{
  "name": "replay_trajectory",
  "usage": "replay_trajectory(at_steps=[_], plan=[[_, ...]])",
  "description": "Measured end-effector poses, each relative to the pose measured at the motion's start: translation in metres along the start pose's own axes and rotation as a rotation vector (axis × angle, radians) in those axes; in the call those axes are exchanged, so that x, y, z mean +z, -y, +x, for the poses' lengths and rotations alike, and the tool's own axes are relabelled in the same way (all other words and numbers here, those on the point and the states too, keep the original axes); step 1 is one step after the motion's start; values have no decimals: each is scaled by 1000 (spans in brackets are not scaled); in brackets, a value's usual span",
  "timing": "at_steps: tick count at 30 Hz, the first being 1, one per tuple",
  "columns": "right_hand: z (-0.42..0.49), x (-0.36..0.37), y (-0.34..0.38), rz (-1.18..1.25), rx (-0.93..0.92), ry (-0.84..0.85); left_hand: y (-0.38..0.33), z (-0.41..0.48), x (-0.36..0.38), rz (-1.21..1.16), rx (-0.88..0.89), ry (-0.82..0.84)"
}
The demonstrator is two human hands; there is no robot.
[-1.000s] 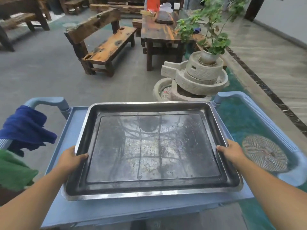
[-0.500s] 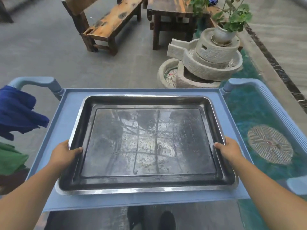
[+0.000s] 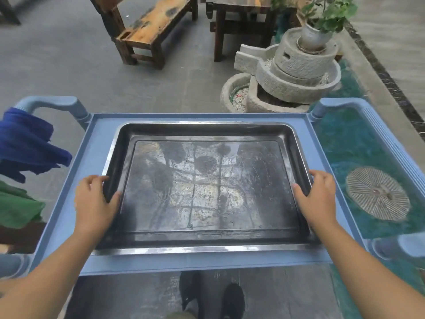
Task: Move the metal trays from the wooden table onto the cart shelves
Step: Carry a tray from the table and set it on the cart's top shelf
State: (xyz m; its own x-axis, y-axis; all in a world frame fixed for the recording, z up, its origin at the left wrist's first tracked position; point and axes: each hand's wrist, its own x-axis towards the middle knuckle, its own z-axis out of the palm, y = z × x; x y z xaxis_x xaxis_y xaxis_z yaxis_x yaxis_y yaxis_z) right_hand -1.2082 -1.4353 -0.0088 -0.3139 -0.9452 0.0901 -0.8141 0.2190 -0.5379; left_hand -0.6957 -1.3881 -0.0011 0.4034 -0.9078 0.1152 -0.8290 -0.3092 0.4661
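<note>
My left hand (image 3: 96, 200) and right hand (image 3: 318, 199) curl round the tray (image 3: 207, 249) rims on the cart (image 3: 66, 185); I judge fingers (image 3: 98, 179) could get pinched beneath, or drag it askew.

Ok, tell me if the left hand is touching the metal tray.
Touching: head view shows the left hand gripping the metal tray at its left rim.

Scuffed metal tray (image 3: 207, 187), flat on cart shelf (image 3: 96, 125)
</note>
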Motion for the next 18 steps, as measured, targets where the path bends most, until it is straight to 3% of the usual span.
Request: replay_trajectory(at_steps=[6,9,12,18], plan=[[-59,-4,34,-53,-212,311,-29,-49,4,-56,300,323],[-85,7,42,-222,-282,525,-36,-66,10,-64,300,524],[-101,20,40,-319,-321,670,-36,-80,23,203,397,712],[-99,25,32,-438,-438,758,-34,-82,27,401,495,731]])
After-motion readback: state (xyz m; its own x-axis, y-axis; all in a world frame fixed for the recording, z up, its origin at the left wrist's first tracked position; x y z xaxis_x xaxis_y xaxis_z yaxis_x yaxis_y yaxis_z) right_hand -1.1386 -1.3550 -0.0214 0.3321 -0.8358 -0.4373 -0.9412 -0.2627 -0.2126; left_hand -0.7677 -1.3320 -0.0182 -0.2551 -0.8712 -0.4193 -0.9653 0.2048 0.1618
